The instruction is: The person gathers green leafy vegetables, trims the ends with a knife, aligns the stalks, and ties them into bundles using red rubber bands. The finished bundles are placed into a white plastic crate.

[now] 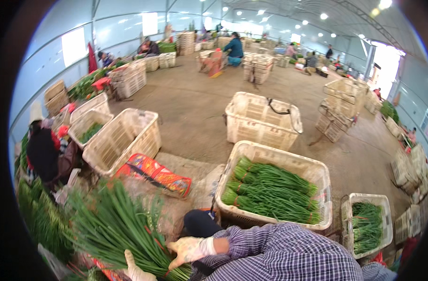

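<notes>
A large bunch of long green chives (119, 224) lies across my lap at the lower left. Its leaf tips fan up and left, and red bands (159, 243) cross its stems. My right hand (191, 250), in a pale stained glove, grips the bunch near the stem end, with the thumb and fingers spread over it. Below and to the left, my left hand (138, 268), also gloved, holds the bunch from the near side with its thumb up; the picture's lower edge cuts it off. My checked sleeve (249, 242) fills the lower right.
A white plastic crate (326, 196) of banded bunches stands ahead of me. Behind it is another crate (263, 135). A smaller filled crate (389, 224) is at right. A red patterned bundle (161, 174) lies left of centre, and a person (43, 151) sits beyond it.
</notes>
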The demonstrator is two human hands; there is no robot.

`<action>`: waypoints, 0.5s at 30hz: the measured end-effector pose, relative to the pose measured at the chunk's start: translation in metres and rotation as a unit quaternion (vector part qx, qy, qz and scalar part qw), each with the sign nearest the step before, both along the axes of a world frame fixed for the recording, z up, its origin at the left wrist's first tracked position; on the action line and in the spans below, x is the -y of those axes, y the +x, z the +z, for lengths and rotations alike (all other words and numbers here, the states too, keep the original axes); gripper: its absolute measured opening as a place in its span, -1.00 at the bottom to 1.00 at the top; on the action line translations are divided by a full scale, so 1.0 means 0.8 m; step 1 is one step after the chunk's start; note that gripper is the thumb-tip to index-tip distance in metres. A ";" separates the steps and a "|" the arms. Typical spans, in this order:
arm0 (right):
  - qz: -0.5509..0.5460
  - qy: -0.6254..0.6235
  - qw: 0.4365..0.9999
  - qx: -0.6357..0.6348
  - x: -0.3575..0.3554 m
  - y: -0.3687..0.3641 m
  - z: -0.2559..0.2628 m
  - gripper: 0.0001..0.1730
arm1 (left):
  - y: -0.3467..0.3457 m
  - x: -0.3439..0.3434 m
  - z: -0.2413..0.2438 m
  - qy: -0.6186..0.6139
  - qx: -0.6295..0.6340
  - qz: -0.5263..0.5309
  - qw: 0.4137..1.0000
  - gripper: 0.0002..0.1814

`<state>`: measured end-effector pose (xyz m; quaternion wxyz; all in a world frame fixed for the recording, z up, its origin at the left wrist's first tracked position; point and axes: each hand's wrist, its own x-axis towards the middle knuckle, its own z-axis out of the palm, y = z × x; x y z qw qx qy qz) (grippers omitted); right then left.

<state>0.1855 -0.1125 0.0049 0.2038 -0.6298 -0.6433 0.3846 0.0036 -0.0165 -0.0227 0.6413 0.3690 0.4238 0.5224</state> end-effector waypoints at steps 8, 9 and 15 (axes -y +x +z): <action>-0.127 -0.091 0.816 -0.556 -0.007 -0.018 -0.028 -0.20 | -0.016 0.027 0.065 0.046 -0.073 -0.130 0.988 -0.60; -0.168 -0.115 0.780 -0.592 -0.005 -0.015 -0.019 -0.39 | -0.032 0.033 0.086 0.082 -0.126 -0.142 0.978 -0.62; -0.140 -0.124 0.737 -0.650 -0.018 0.012 -0.058 -0.52 | -0.072 0.032 0.055 0.232 -0.357 -0.326 0.844 -0.61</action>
